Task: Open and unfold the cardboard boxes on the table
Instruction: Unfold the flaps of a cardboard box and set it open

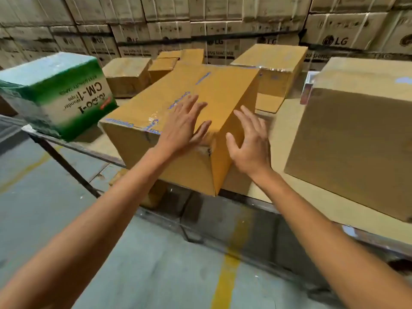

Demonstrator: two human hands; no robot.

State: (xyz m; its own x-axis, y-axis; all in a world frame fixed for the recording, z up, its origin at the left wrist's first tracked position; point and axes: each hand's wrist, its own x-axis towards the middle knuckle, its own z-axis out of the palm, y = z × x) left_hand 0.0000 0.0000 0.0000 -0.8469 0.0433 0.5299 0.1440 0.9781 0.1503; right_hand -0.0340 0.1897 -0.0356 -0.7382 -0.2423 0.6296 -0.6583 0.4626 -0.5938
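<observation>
A long taped cardboard box lies across the middle of the table, with its near corner hanging over the front edge. My left hand rests flat on the box's top near that corner, fingers straight and spread. My right hand is against the box's right side face, fingers spread and relaxed. Clear tape with blue print runs along the top seam.
A green and white tape carton stands at the table's left end. A large brown box fills the right. Several smaller boxes sit behind. Stacked cartons form a wall at the back. Concrete floor with a yellow line lies below.
</observation>
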